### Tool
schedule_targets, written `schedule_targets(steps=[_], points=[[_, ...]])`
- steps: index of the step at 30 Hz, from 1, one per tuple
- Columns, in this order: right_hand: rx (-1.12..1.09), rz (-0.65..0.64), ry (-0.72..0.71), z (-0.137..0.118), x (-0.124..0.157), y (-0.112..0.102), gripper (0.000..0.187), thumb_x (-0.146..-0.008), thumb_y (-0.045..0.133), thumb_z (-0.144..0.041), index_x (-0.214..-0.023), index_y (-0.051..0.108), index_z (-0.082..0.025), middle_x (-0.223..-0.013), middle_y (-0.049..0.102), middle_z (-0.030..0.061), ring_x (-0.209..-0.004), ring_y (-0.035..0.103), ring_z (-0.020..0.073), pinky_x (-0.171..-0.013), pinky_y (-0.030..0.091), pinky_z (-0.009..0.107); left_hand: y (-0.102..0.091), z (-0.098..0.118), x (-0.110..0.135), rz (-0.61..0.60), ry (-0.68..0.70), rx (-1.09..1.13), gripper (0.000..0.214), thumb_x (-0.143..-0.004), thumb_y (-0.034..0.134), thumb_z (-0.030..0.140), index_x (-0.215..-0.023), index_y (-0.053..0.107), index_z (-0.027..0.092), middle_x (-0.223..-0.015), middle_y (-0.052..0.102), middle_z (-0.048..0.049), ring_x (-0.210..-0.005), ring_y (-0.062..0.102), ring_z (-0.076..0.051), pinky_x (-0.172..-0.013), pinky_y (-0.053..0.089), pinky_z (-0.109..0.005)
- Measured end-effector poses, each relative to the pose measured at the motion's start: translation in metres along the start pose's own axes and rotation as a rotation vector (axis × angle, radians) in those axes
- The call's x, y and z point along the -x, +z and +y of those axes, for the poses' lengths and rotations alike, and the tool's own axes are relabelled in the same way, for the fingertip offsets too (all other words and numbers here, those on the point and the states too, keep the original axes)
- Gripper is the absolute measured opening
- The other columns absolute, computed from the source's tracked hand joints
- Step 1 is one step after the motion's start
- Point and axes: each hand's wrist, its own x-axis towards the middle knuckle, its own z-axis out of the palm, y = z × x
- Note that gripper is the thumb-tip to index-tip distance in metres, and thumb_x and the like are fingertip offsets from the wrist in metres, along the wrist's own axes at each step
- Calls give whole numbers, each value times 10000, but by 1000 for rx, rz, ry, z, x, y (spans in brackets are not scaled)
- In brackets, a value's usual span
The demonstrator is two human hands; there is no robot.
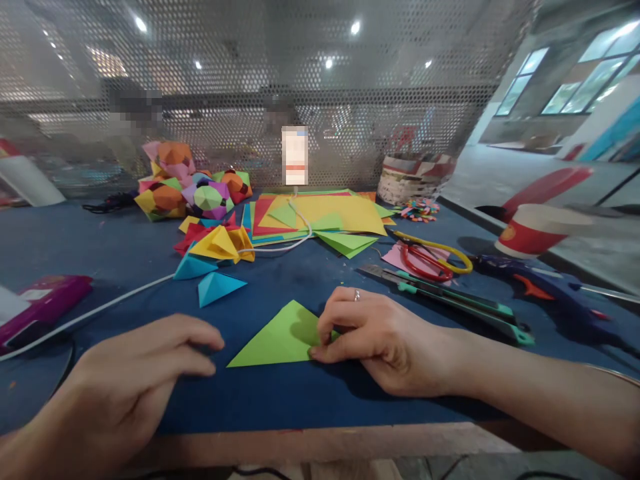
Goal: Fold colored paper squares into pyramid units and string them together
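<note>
The right hand (373,333) has its fingers (327,327) curled narrow and pinched down on the right corner of a green paper triangle (277,337), which lies flat on the blue counter (300,393) close to the near edge. The left hand (135,380) rests just to the left of that triangle, fingers loosely bent and holding nothing, their tips close to the paper's left point but not quite on it as far as I can see. Beyond the fingertips sit two folded blue paper cones (210,280), a heap of yellow and red folded pieces (220,243) and a spread of coloured paper sheets (320,217). Off past the right knuckles lie a green utility knife (445,300), red-and-yellow scissors (430,257) and a blue glue gun (540,287). With only one corner pinned, I'd judge the sheet could swivel on the smooth cloth and spoil a crease; the knife lies close enough to the right wrist that a careless sweep might catch it. A white cable (125,297) runs near the left fingers and could snag. No writing is legible; the card at the back is blurred.
</note>
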Motion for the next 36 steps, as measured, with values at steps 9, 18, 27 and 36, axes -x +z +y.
schedule_targets(steps=[9, 18, 27, 36], points=[[62, 3, -55, 2, 0, -1, 466, -785, 531, 60, -1059, 836, -162, -1002, 772, 70, -906, 652, 197, -818, 569, 349, 34, 12, -113, -429, -428, 361, 639, -743, 777, 540, -1250, 691, 161, -1009, 743, -62, -754, 708, -193, -591, 583, -272], [36, 383, 99, -8, -3, -10, 384, -959, 494, -9, -1204, 739, -176, -1110, 712, 100, -998, 678, 185, -875, 595, 318, 35, 14, -122, -448, -332, 531, 190, -813, 706, 355, -923, 739, 203, -689, 641, 43, -638, 618, -136, -595, 484, -220], [92, 328, 4, -11, -1, -15, 758, -889, 837, -676, -1424, 574, -208, -1313, 591, 121, -1188, 628, 248, -1048, 559, 382, 17, 14, -104, -125, 22, 469, 223, -925, 566, 90, -791, 668, 236, -895, 745, 7, -871, 719, -155, -855, 565, -281], [432, 87, -163, -14, 0, -17, 542, -1007, 724, -642, -1358, 703, -229, -1386, 637, 97, -1463, 448, 256, -1241, 377, 428, 27, 13, -100, -232, 132, 568, 313, -821, 503, -60, -750, 613, 224, -911, 766, 11, -966, 731, -165, -889, 592, -280]])
